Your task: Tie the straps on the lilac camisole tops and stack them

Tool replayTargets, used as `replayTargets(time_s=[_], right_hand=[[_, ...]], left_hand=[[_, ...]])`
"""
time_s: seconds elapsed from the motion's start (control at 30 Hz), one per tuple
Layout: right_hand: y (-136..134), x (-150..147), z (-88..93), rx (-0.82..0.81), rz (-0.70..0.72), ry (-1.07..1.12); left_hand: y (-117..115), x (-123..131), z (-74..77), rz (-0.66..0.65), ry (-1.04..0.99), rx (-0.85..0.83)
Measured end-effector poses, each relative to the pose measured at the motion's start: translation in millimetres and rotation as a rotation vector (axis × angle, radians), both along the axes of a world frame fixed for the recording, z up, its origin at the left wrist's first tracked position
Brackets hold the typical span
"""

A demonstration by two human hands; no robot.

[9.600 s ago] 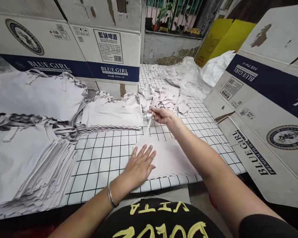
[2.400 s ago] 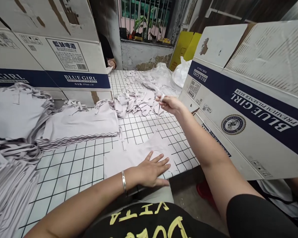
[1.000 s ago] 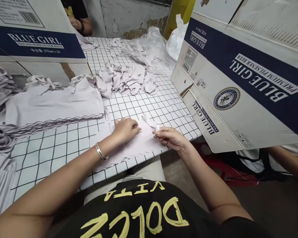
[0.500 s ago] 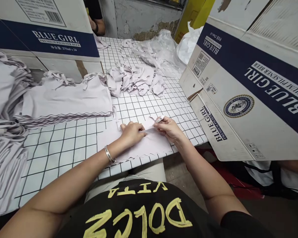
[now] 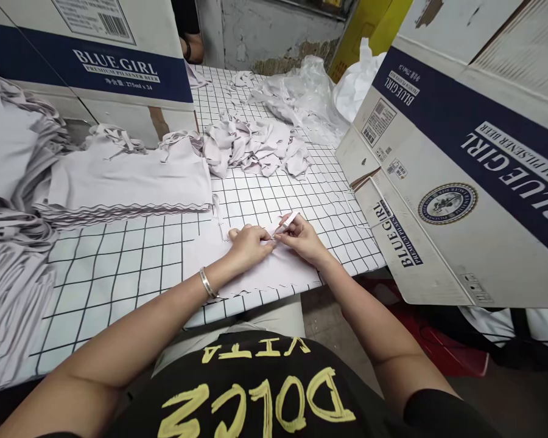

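Note:
A flat piece of pale pinkish-grey fabric (image 5: 262, 275), with a wavy lower edge, lies before me near the table's front edge. My left hand (image 5: 250, 246) rests on its upper part, thumb and fingers closed on the cloth there. Right beside it, my right hand (image 5: 301, 238) is closed in a pinch on a narrow pale strap (image 5: 290, 220), whose end sticks up past the fingers. The fingertips of both hands nearly meet; the exact spot they pinch is partly hidden. Another thin strap (image 5: 217, 213) trails from the fabric's upper left.
A stack of similar fabric pieces (image 5: 132, 176) stands at left, with more piled cloth (image 5: 13, 298) nearer me. Crumpled fabric (image 5: 256, 146) and clear plastic (image 5: 301, 91) lie behind. Beer cartons (image 5: 442, 164) flank the gridded tabletop (image 5: 119, 261). Another person's arm (image 5: 192, 47) shows at the back.
My right hand has moved left, bringing its fingertips close against my left hand's, with the strap still in it. My left hand stays on the fabric. The view has shifted slightly.

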State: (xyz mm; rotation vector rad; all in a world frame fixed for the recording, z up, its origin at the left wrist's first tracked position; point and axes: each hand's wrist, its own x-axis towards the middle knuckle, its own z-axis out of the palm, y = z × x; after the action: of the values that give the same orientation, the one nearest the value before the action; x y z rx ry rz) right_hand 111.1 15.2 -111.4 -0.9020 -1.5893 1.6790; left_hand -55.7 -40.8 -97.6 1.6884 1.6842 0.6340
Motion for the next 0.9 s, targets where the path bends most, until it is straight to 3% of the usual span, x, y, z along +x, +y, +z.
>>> replayTargets(time_s=[0.37, 0.67, 0.73, 0.83, 0.9], right_hand=[[-7, -5, -9.6, 0.033, -0.039, -0.006], [2, 5, 2.7, 0.205, 0.059, -0.226], [8, 5, 5.9, 0.115, 0.098, -0.21], [18, -1, 14.8, -0.187, 0.079, -0.042], [27, -7, 23.7, -0.376, 0.054, 0.031]], left_hand=[[0, 1, -0.9, 0.031, 0.0, -0.019], [0, -1, -7.9, 0.009, 0.01, 0.027], [-6, 1, -6.5, -0.023, 0.137, 0.112], [-25, 5, -5.5, -0.081, 0.359, 0.324], [-43, 6, -9.3, -0.238, 0.417, 0.396]])
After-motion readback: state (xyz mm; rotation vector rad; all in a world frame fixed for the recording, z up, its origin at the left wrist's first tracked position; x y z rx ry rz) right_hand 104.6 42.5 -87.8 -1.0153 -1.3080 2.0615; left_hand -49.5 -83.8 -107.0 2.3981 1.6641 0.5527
